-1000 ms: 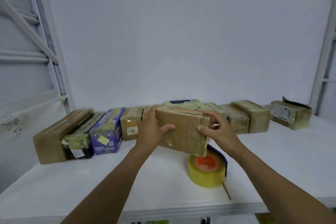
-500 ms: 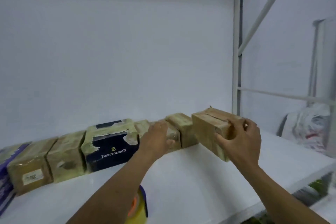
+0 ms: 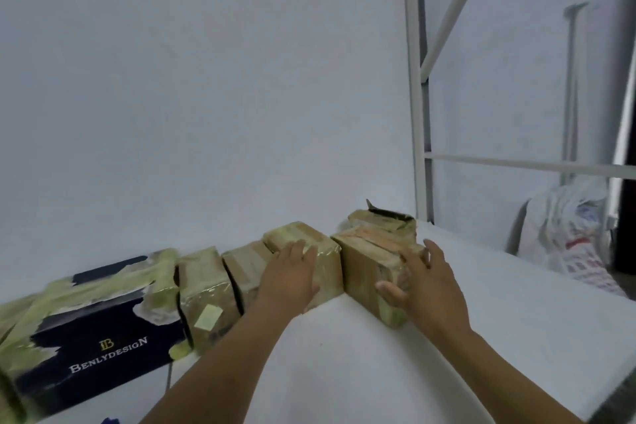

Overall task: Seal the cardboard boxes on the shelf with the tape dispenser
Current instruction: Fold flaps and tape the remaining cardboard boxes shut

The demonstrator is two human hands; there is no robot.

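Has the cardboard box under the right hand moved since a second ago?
Yes. The cardboard box went from in front of the row back and rightward into the gap beside the torn box, now resting on the shelf.

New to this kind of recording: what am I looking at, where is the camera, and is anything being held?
No machine: a person works with bare hands, and the single picture comes from a camera worn on their head, looking forward and down. A white shelf carries a row of taped cardboard boxes and a dark blue Benlydesign box. The left hand rests flat on a gold-taped box. The right hand lies spread against the neighbouring box, thumb on its front. Nothing is lifted.
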